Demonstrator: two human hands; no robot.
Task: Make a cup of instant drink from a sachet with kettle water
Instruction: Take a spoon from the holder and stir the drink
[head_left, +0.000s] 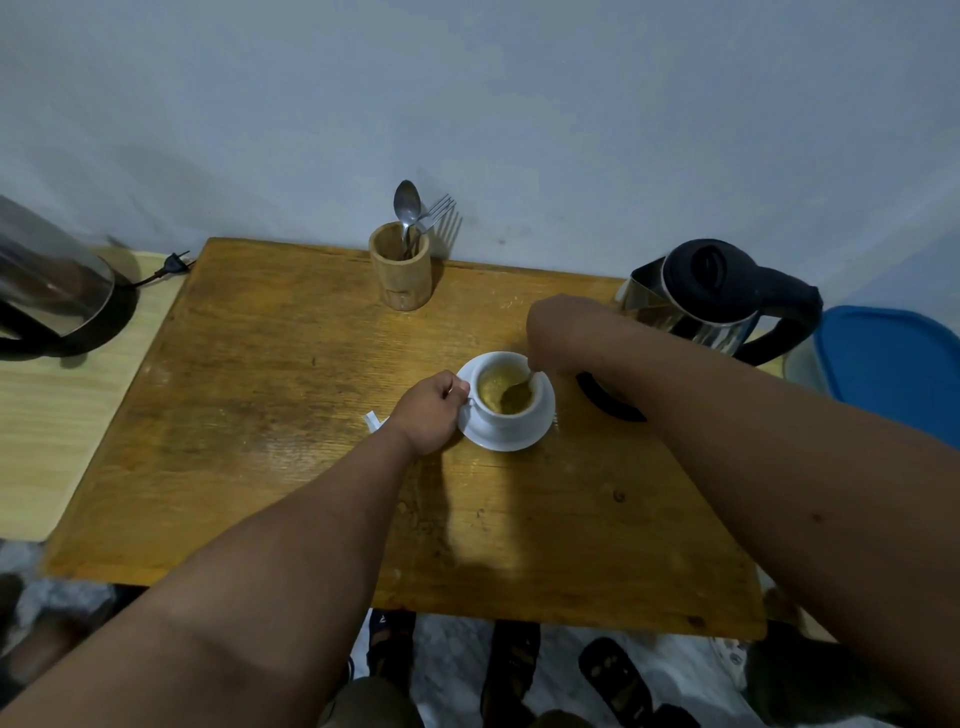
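A white cup (506, 397) stands on a white saucer (506, 434) near the middle of the wooden table (270, 415), filled with a yellowish-brown drink. The left hand (428, 410) rests on the table at the cup's left side, its fingers (457, 387) closed around the cup's handle. The right hand (558, 332) hovers above the cup's far right edge, its fingers pinched together on the stem of a spoon (519, 387) whose bowl dips into the liquid. A scrap of white paper (373, 420), perhaps the torn sachet, lies on the table just left of the left wrist; any print on it is too small to read. Behind the right hand stands a steel and glass kettle (722, 301) with a black lid and handle, off its black base (605, 397), part of which shows under the right forearm. At the table's far edge a wooden holder (400, 273) carries a spare spoon (406, 202) and a fork (436, 210). A second kettle (49, 291) sits on a paler surface at left, with a loose black plug (176, 264) beside it. A blue lid (893, 364) shows at the right edge. No brand or writing is legible anywhere.
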